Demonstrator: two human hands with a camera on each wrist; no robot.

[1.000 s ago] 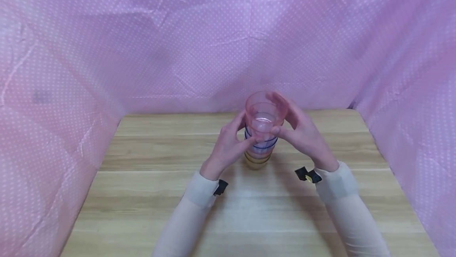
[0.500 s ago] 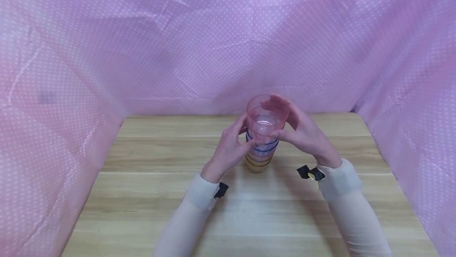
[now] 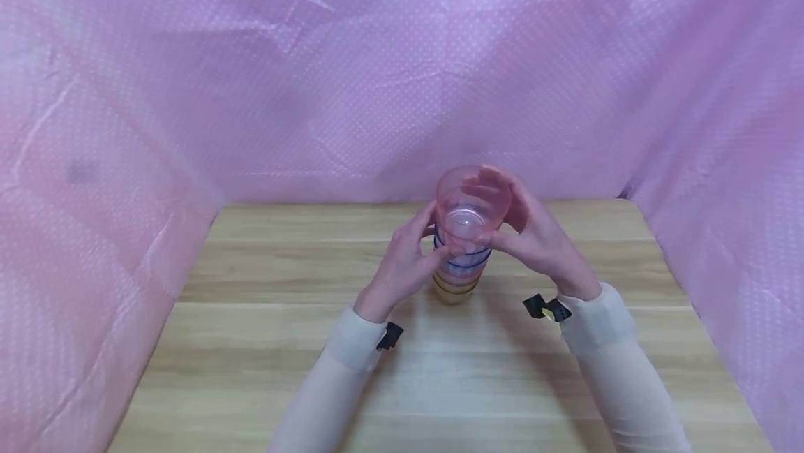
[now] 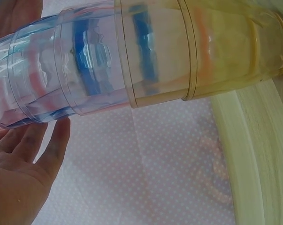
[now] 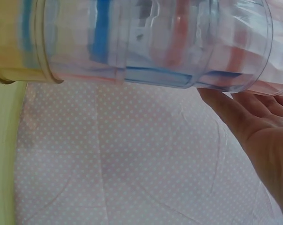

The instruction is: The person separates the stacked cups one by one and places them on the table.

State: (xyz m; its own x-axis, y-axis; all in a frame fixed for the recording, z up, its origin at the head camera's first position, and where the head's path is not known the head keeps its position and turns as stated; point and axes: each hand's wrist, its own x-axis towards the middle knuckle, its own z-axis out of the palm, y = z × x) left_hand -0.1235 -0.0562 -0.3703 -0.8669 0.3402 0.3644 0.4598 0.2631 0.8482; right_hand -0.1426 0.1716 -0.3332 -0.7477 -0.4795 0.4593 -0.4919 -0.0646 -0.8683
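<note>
Translucent plastic cups, nested in a stack [image 3: 463, 243], stand upright on the wooden worktop [image 3: 264, 327] between both hands, left hand [image 3: 408, 264] and right hand [image 3: 534, 236] each grasping its sides.

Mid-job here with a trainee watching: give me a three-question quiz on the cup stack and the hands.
1. True or false: the stack of cups stands upright on the wooden table.
2. Which cup is on top? A. yellow B. pink C. green
3. Fill in: the left hand and the right hand touch the stack from ____ sides.

Key: 1. True. 2. B, the pink cup; the yellow cup is at the bottom. 3. Opposite; the fingers curl round the stack.
</note>
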